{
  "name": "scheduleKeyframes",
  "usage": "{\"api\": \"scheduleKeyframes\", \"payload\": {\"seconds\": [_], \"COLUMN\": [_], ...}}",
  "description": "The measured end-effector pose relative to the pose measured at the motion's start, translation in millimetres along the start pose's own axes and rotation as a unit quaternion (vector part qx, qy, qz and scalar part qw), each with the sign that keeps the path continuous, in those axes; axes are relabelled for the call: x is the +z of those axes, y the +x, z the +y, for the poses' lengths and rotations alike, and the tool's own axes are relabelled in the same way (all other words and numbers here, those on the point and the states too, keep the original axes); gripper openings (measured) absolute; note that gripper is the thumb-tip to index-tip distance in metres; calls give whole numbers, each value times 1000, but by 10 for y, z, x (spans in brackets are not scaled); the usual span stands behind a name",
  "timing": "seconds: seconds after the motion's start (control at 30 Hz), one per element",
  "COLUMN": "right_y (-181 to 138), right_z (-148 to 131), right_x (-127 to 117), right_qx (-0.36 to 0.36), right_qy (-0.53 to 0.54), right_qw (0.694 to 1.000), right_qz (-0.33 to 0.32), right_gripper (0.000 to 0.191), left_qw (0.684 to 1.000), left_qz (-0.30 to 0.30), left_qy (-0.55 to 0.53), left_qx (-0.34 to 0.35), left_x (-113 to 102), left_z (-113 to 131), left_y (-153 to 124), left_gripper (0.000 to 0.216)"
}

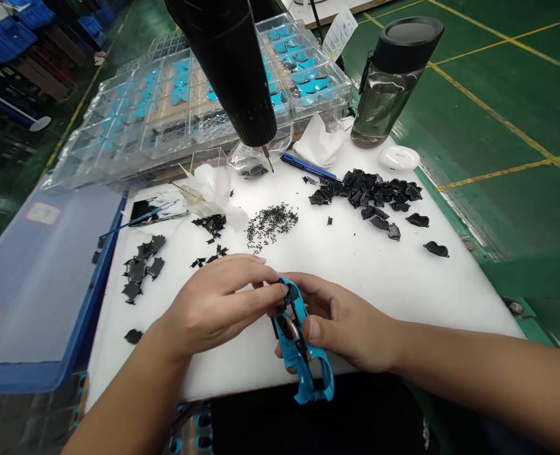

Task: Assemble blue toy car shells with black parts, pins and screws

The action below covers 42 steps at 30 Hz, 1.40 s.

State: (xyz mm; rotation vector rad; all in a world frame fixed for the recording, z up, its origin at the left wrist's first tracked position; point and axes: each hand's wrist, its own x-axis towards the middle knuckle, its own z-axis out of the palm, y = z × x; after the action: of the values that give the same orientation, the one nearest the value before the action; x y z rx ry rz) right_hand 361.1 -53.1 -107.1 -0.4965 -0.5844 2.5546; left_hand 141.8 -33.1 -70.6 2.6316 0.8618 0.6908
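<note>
Bench front edge (426, 344): left grip (216, 306) and right grip (351, 328) clamped on a blue plastic frame (293, 357), its lower end past the edge; one slip and I could drop it.
Bench middle: loose black pins (271, 222) lie near; a careless wrist sweep could scatter them.
Overhead: black power screwdriver (227, 69) hangs; a bump could swing it into the parts.

The hands (218, 308) and forearms are bare; a black shirt (308, 417) carries small white markings (425, 435).
</note>
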Motion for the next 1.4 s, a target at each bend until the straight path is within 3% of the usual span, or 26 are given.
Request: {"api": "scheduleKeyframes", "payload": {"seconds": [0.47,1.17,1.4], "right_y": [2,-2,-28], "right_z": [4,-8,-6], "right_x": [-7,-1,20], "right_qx": [-10,1,24], "right_qy": [-52,-22,64], "right_qw": [998,1000,997], "right_qz": [23,13,-23], "right_gripper": [62,60,39], "left_qw": [1000,999,996], "left_qz": [-3,5,44], "left_qy": [13,26,-72], "left_qx": [-2,24,-38], "left_x": [-11,6,42], "left_z": [8,-3,-29], "left_y": [1,1,-31], "left_gripper": [24,21,34]}}
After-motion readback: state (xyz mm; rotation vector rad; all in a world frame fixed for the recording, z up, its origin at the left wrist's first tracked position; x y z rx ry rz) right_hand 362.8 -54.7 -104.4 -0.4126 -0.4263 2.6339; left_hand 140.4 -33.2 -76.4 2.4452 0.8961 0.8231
